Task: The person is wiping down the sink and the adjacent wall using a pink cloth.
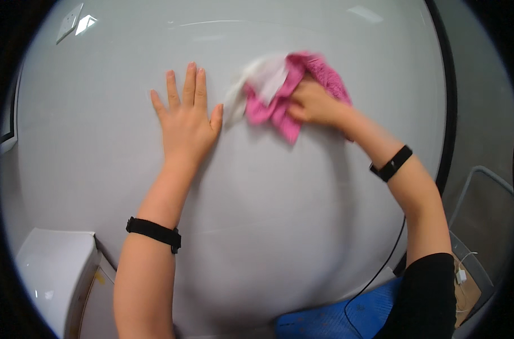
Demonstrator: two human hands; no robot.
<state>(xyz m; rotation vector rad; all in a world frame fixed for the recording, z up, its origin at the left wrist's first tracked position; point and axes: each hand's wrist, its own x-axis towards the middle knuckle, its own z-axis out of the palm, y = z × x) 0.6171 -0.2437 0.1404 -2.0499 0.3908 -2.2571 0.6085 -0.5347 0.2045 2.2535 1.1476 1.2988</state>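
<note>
A black strap (pixel 154 232) circles the arm below the left hand (pixel 187 127), snug, probably so it won't slip. That hand rests on the white wall (pixel 268 198), fingers spread apart, seemingly to steady the body. To its right, the right hand (pixel 313 104) is clamped on a pink cloth (pixel 329 79), bunched against the wall, likely for a firm grip (the white part is blurred and may be another cloth). Well below the right hand lies a blue mat (pixel 336 313); beyond the left hand's fingertips, up and left, sits a switch plate (pixel 70 24).
</note>
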